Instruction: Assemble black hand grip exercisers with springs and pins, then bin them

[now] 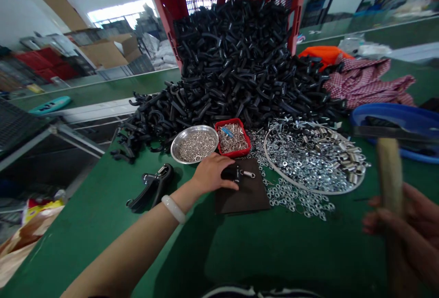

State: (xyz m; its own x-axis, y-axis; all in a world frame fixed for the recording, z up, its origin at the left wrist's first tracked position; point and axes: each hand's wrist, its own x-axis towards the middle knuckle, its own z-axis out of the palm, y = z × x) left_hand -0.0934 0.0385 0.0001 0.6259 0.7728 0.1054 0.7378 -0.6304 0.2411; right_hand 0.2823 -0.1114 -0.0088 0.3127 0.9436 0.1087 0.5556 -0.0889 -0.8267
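Note:
My left hand (214, 174) is closed around a black plastic handle part (236, 173) on a dark flat plate (242, 202). A small metal coil spring (248, 174) sticks out from the part to the right. In my right hand (408, 220), slightly blurred, is a hammer (390, 174) with a wooden handle, raised with its dark head up. A thin dark pin shows by the right fingers. Left of the plate lies a black hand grip (154, 187) with two handles and a spring. A metal bowl (174, 149) and a red tray (247, 140) of small metal pieces stand behind the plate.
Black handles (240, 69) spill from a tipped red crate (164, 19). A round tray (274, 167) holds rings, nuts and springs, with loose nuts (302, 199) around it. At the right are a blue basin (363, 110) and checked cloth (370, 81).

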